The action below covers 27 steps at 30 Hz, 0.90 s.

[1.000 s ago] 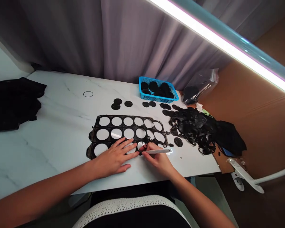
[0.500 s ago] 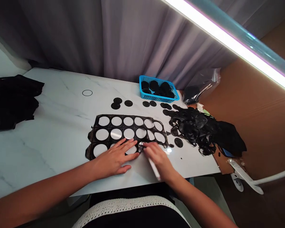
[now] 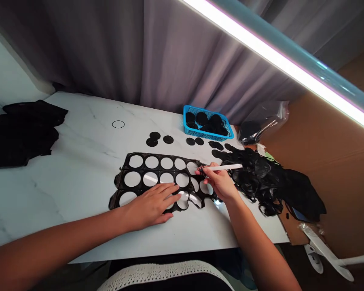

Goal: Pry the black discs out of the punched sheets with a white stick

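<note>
A thin black sheet (image 3: 128,163) with rows of round holes lies on the white marbled table, its right side torn and uneven. My left hand (image 3: 153,202) rests flat on the sheet's lower middle, fingers stretched out and holding nothing. At the sheet's upper right corner, my right hand (image 3: 220,182) has its fingers closed around a slim white pen-shaped tool (image 3: 227,167), which points right. Its fingertips also touch the black strip at that corner; whether they pinch it I cannot tell.
Loose black discs (image 3: 168,139) lie beyond the sheet, before a blue basket (image 3: 208,134) of black round pieces. Black scraps (image 3: 255,169) are heaped at right near a clear bag (image 3: 262,121). Black fabric (image 3: 21,137) lies far left, a thin black ring (image 3: 118,121) nearer the middle.
My right hand has moved from the sheet's lower edge up to its upper right corner, and the white tool has swung to point right. My left hand stays on the sheet. The view has shifted slightly.
</note>
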Available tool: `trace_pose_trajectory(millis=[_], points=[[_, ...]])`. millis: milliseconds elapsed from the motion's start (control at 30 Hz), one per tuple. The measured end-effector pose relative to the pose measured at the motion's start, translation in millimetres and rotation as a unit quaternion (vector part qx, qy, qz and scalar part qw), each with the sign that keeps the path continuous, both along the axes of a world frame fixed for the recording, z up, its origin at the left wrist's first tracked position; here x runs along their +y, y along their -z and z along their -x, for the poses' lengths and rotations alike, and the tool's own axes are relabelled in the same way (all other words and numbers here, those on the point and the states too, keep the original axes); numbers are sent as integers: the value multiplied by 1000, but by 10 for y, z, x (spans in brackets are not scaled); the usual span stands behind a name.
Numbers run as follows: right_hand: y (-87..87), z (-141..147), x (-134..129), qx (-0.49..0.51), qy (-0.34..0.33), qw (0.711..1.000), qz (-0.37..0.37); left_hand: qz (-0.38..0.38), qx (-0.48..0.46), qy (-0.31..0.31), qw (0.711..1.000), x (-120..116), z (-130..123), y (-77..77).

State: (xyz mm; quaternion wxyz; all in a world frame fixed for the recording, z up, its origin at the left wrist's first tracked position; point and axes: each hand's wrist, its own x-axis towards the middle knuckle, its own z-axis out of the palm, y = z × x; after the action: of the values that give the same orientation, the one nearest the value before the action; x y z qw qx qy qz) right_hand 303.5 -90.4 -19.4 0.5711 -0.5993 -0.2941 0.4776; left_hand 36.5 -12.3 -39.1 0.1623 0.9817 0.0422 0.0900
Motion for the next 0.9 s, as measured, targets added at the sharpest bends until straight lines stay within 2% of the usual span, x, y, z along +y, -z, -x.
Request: trace_pose_trajectory(millis=[67, 133, 267, 367, 500, 700, 800, 900], points=[[-11, 133, 45, 19, -38, 999, -1, -5, -8, 4, 1000, 2, -27, 67], [4, 243, 60, -3, -92, 996, -3, -15, -9, 6, 1000, -8, -34, 130], [106, 378, 8, -201, -177, 963, -16, -41, -14, 1, 999, -38, -19, 183], [179, 409, -43, -301, -188, 933, -52, -48, -25, 2, 999, -47, -15, 176], [206, 404, -61, -330, -191, 921, -82, -46, -24, 4, 999, -46, -24, 155], [204, 388, -53, -362, -199, 906, -85, -48, -23, 6, 999, -47, -29, 157], [218, 452, -97, -439, -223, 865, -93, -47, -20, 5, 999, -49, -32, 157], [210, 501, -132, -544, -266, 786, -127, -36, -21, 3, 999, -48, -38, 148]])
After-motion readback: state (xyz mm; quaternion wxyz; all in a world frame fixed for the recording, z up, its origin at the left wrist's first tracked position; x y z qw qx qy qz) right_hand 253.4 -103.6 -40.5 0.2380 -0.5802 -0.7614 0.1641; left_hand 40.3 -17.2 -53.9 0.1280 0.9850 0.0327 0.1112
